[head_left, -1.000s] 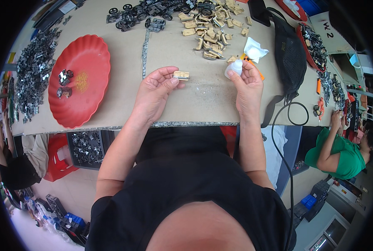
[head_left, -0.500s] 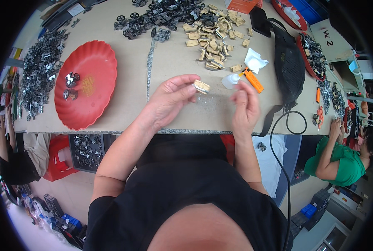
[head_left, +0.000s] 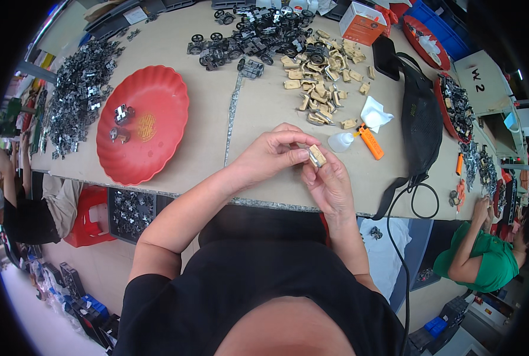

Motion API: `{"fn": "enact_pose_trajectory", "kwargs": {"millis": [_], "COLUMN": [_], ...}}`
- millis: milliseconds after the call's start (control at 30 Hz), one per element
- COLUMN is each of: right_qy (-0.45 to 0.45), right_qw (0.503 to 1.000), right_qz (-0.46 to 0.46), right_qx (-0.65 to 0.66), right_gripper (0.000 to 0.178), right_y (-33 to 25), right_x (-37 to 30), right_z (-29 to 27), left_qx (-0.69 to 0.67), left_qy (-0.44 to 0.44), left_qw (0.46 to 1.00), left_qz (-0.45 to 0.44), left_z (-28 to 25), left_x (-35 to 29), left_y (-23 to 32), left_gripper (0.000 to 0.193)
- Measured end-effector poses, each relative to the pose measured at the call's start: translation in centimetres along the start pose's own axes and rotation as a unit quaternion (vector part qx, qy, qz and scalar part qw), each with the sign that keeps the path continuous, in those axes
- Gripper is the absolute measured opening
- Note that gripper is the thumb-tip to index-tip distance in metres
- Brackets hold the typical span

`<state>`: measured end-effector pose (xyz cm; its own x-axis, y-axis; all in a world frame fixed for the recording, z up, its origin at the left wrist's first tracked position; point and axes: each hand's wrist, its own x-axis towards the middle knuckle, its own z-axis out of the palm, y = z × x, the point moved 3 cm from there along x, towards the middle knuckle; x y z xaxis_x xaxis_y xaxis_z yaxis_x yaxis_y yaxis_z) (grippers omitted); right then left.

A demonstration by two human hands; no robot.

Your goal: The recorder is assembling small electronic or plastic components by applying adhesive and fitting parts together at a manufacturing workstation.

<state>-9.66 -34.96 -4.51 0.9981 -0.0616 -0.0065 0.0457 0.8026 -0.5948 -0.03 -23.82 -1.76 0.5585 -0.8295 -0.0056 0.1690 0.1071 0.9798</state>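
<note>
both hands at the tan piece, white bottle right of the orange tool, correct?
No: the head view shows the white bottle left, not right, of the orange tool. The left hand and right hand are indeed at the tan piece.

Plate [head_left: 165, 89] at left of table [head_left: 211, 113], two parts [head_left: 121, 114] in it. Heap [head_left: 77, 98] left of plate. Wheel units [head_left: 255, 38] piled toward far edge, right of plate; block pile [head_left: 321, 95] adjoining, right and nearer. Block [head_left: 318, 155] between left hand [head_left: 274, 155] and right hand [head_left: 331, 181], near front edge. Bottle [head_left: 340, 142] just beyond hands; tool [head_left: 372, 145] right of bottle, tissue [head_left: 375, 113] behind tool. Pouch [head_left: 421, 115] right of tissue. Phone [head_left: 385, 58] at pouch's far end, box [head_left: 361, 25] behind phone.
</note>
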Motion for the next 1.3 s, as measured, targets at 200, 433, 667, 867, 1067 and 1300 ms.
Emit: {"fn": "enact_pose_trajectory", "kwargs": {"millis": [200,433,667,867,1067,1300], "right_qy": [0.033,0.015,0.026,0.068,0.027,0.021], "right_qw": [0.999,1.000,1.000,0.984,0.990,0.989], "right_qz": [0.010,0.012,-0.006,0.026,0.073,0.087], "right_qx": [-0.005,0.003,-0.016,-0.161,-0.116,-0.122], "right_gripper": [0.051,0.043,0.037,0.037,0.032,0.033], "right_y": [-0.4,-0.2,-0.4,0.2,0.2,0.2], "right_x": [0.0,0.1,0.1,0.7,0.5,0.3], "right_z": [0.4,0.5,0.1,1.3,1.4,1.4], "left_qx": [0.354,0.616,0.550,0.388,0.077,-0.076], "left_qy": [0.364,0.393,0.249,0.123,0.015,-0.009], "left_qw": [0.860,0.682,0.796,0.913,0.996,0.996], "left_qz": [0.048,-0.045,0.035,0.025,-0.033,-0.046], "left_z": [-8.5,-10.0,-7.7,-1.9,-0.9,-1.4], "left_x": [3.7,7.2,3.0,-2.8,-4.9,-5.6], "left_y": [1.3,1.8,2.6,1.9,1.5,0.7], "left_gripper": [0.035,0.053,0.052,0.057,0.058,0.046]}}
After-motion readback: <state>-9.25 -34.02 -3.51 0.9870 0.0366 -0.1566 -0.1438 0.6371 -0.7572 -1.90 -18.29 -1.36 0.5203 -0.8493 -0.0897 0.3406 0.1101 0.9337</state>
